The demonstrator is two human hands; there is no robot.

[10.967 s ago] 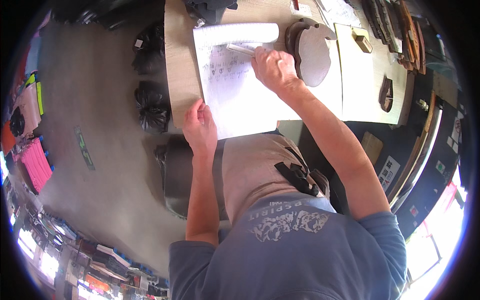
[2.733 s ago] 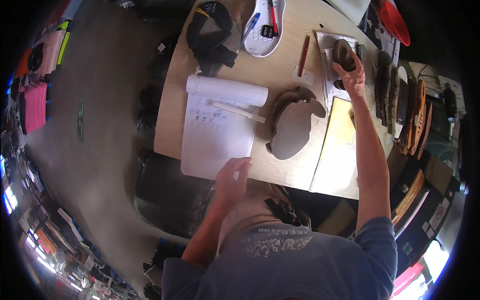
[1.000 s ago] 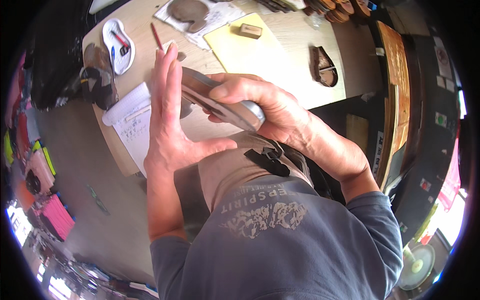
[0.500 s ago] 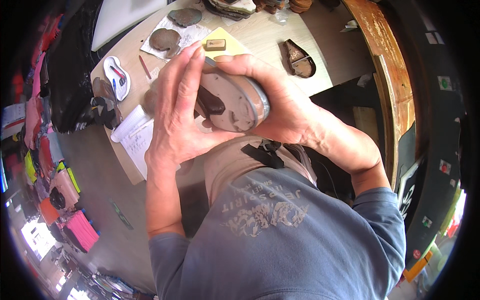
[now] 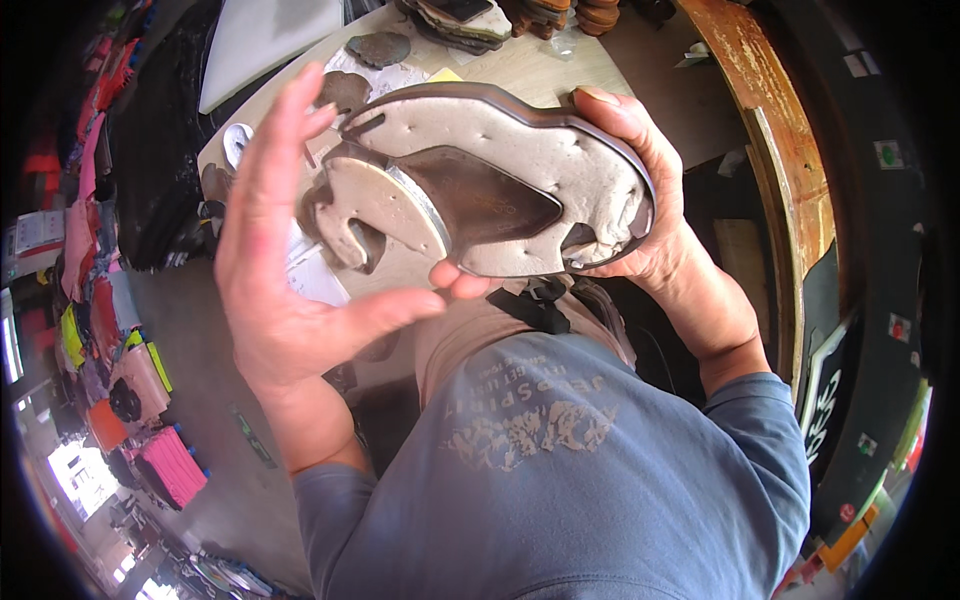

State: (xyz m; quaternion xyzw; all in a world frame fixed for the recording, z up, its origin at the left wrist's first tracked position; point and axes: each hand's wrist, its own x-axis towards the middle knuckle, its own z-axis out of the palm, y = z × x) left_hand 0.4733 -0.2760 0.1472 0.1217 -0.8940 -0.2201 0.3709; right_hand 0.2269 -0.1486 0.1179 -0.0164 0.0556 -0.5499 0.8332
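Note:
A shoe sole [image 5: 600,185] is held up in front of me at chest height, its cream, pitted face turned toward me. It has a dark brown rim and a dark brown recessed panel in the middle. My right hand [image 5: 650,190] grips it round its right end, thumb on the far edge; some fingertips show below the near edge. At its left end, a curved cream part [image 5: 390,205] with a notch stands out from the sole; whether it is a separate piece, I cannot tell. My left hand [image 5: 285,290] is open beside that end, fingers up and thumb spread.
Behind the sole lies a light wooden table [image 5: 570,75] with papers, a dark flat piece [image 5: 380,48] and a stack of sole-shaped pieces [image 5: 465,22] at the far edge. A worn wooden board [image 5: 770,110] stands to the right. Coloured materials [image 5: 170,460] hang at the left.
The sole has swung from end-on to broadside, showing its whole cream face. My left hand has come off it and opened out to the left; my right hand has moved right with it.

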